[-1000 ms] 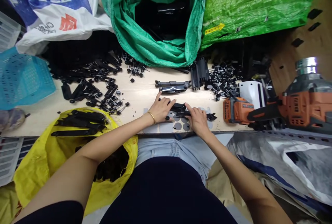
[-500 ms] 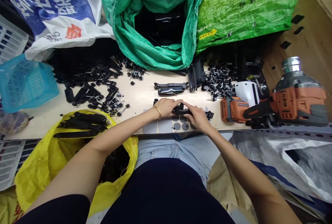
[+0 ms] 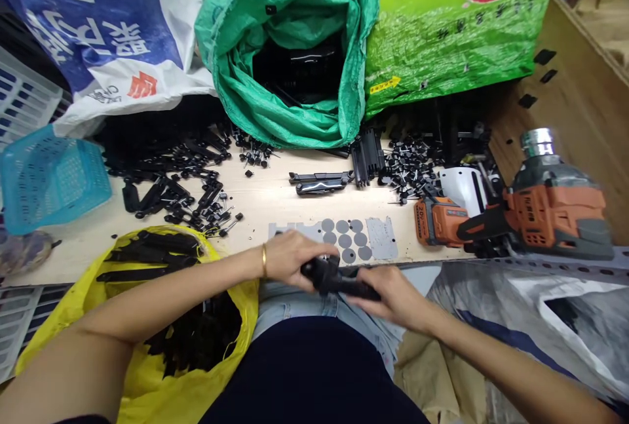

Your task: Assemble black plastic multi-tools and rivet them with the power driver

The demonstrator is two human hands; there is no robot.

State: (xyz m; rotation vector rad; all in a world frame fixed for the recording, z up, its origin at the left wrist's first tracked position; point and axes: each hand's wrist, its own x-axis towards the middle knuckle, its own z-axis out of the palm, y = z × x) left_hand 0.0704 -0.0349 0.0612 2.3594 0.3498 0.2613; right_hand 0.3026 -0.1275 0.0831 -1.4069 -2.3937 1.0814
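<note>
Between my hands is a black plastic bracket-like part [image 3: 327,274], slightly blurred, held over my lap just in front of the table edge. My left hand [image 3: 289,259], with a gold bangle at the wrist, is closed around its left end. The right end is wrapped by the fingers of my right hand [image 3: 390,296]. Behind them on the table lie grey sheets with round grey discs [image 3: 345,240]. Farther back rests a pair of long black parts [image 3: 321,181], beside a row of upright black pieces [image 3: 367,156].
An orange cordless power tool [image 3: 555,204] lies at the right. Black screw-like knobs [image 3: 410,165] and black clips [image 3: 162,188] are heaped on the table. A green sack [image 3: 211,37] stands behind, a yellow bag [image 3: 246,339] at lower left, a blue basket [image 3: 59,181] at far left.
Both hands have moved from the tabletop toward my body, lifting the black part off the grey sheets, which are now uncovered. The camera view has tilted slightly.
</note>
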